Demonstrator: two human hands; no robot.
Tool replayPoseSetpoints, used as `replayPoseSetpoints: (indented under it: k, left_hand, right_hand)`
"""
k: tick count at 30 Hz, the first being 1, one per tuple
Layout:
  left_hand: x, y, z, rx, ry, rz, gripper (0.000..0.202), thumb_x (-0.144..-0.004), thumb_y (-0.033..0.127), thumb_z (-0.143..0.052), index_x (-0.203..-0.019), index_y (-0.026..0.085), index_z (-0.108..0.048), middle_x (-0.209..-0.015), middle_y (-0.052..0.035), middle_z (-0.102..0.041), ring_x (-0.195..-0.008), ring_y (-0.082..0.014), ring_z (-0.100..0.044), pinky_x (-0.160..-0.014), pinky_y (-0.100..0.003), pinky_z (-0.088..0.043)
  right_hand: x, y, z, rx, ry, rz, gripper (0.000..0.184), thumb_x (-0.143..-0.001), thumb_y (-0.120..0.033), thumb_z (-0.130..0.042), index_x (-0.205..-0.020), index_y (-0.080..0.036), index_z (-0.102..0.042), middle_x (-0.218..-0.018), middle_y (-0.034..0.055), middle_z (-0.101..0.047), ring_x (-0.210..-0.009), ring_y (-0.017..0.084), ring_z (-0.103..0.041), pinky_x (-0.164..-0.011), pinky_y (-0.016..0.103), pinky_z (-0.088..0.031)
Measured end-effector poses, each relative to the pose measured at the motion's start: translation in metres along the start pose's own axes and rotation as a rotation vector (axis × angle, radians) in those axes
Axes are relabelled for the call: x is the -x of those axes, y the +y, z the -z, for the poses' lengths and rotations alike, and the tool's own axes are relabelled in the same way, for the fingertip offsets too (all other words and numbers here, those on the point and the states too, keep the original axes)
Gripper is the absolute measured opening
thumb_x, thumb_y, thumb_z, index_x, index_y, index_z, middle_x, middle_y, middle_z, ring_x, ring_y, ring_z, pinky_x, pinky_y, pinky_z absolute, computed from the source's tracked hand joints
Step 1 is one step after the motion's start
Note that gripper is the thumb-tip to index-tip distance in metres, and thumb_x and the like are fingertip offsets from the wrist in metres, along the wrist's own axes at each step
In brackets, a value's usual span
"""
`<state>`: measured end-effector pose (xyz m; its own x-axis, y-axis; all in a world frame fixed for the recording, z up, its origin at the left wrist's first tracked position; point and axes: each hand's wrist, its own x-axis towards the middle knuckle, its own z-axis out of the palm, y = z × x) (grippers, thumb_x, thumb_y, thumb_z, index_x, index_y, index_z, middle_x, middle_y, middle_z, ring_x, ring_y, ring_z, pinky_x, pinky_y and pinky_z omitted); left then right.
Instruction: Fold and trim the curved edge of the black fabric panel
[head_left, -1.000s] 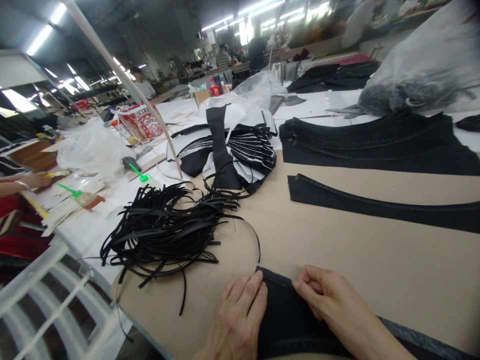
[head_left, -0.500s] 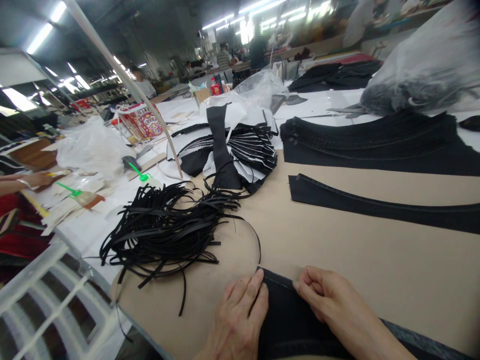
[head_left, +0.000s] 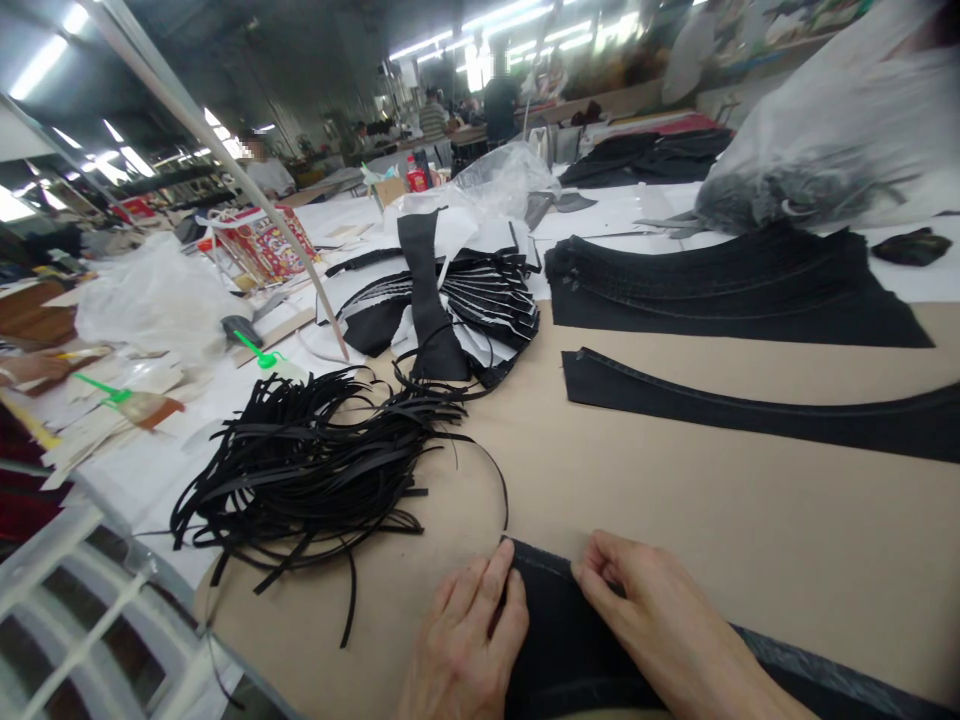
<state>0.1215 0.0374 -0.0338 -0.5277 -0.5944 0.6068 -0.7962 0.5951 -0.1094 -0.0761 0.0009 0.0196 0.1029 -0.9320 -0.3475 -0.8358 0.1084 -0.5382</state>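
Observation:
A black fabric piece (head_left: 562, 630) lies at the bottom of the head view, with a narrow greyish strip along its upper edge. My left hand (head_left: 469, 635) is closed at its upper left corner, with the fingertips pressed on the edge. My right hand (head_left: 645, 605) pinches the same upper edge a little to the right, thumb and forefinger together. Part of the fabric is hidden under my right hand and forearm. A thin black strip curves from a tangled pile of black strips (head_left: 322, 470) to near that corner.
A long curved black piece (head_left: 750, 405) lies beyond my right hand, with a stack of black pieces (head_left: 720, 285) behind it. Fanned black and white pieces (head_left: 480, 300) lie further back. Green-tipped bottles (head_left: 259, 350) and a plastic bag (head_left: 154, 305) are left. A co-worker's hand (head_left: 37, 368) shows.
The view has shifted slightly, so most things sit a little further left. Both hands stay at the fabric's upper edge, with almost the same grip.

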Motion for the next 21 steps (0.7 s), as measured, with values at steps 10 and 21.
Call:
replayPoseSetpoints:
  k: [10, 21]
  left_hand:
    - [0.011, -0.004, -0.003, -0.060, -0.119, -0.070, 0.041, -0.088, 0.009, -0.036, -0.119, 0.015, -0.061, -0.135, -0.0102, -0.056, -0.115, -0.0218, -0.053, -0.090, -0.031, -0.044]
    - [0.007, -0.003, -0.001, -0.091, -0.186, -0.032, 0.053, -0.087, 0.008, -0.032, -0.136, 0.014, -0.049, -0.140, -0.0006, -0.052, -0.117, -0.0169, -0.048, -0.094, -0.027, -0.036]
  right_hand:
    - [-0.001, 0.003, -0.003, 0.066, 0.039, 0.036, 0.023, -0.091, -0.014, -0.043, -0.071, -0.020, -0.053, -0.066, 0.0028, -0.063, -0.063, 0.018, -0.057, -0.059, 0.028, -0.029]
    - [-0.001, 0.001, -0.004, 0.123, 0.036, 0.031, 0.022, -0.092, -0.014, -0.044, -0.072, -0.019, -0.053, -0.070, 0.0042, -0.065, -0.065, 0.019, -0.059, -0.060, 0.028, -0.028]
